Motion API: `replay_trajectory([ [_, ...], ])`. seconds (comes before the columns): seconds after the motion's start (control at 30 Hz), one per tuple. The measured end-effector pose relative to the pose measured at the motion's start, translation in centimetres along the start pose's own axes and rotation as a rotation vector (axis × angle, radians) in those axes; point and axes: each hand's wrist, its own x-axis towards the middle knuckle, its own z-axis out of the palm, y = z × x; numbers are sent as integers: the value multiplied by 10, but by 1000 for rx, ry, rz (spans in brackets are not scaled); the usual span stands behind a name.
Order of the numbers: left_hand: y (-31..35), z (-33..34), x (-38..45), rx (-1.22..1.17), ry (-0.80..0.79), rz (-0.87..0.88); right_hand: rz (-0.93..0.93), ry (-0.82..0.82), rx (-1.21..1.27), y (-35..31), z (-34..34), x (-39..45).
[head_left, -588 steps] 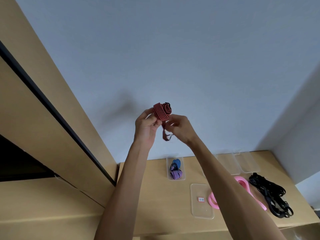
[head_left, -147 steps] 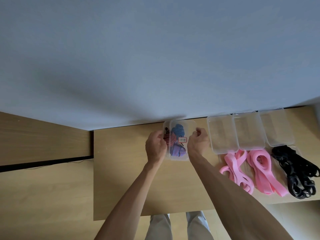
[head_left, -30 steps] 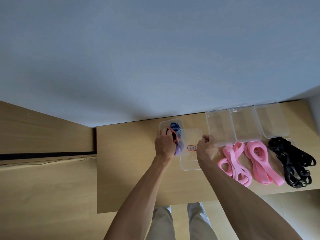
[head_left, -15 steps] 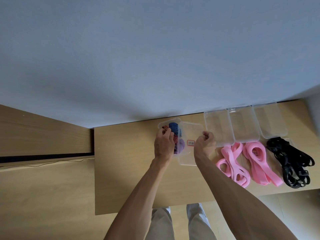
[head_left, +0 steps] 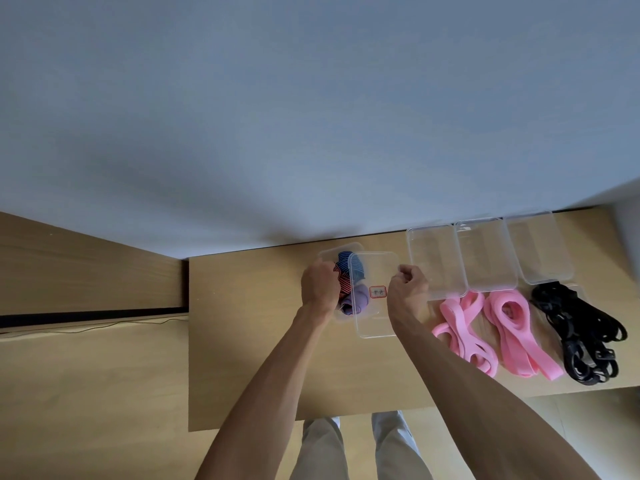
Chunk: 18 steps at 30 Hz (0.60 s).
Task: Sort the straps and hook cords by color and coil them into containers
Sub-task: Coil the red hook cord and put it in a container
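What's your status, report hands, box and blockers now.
Left hand pressing coils into filled box. Right hand gripping clear lid, half across. Nothing blocking.

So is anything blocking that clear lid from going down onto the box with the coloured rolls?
Yes. The left hand is still in the box, gripping the red striped roll. The lid, held by the right hand, sits offset to the right, partly overlapping the box.
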Motion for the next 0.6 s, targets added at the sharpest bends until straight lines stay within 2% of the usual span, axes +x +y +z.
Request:
replay_trajectory([
  [0.03, -3, -5, 0, 3, 18, 60, -11, -7, -3, -3, 2, 0],
  [0.1, -9, -15, -8, -86, 160, 119, -58, -44, -8, -10, 8, -1],
  [0.17, -14, -23, -18, -291, 300, -19, -99, -81, -9, -16, 15, -3],
  [0.23, -16, -22, -27, -410, 263, -158, -124, -106, -26, -20, 23, -5],
  [0.3, -16, -15, -30, -394, 185, -176, -144, -133, -45, -20, 32, -6],
  [0.43, -18, -3, -23, -372, 228, -240, -243, -147, -119, -18, 45, -10],
  [0.53, -24, -1, -14, -390, 205, -338, -411, -91, -311, -16, 53, -17],
  [0.6, -27, 0, -12, -407, 184, -349, -402, -94, -356, -17, 55, -18],
])
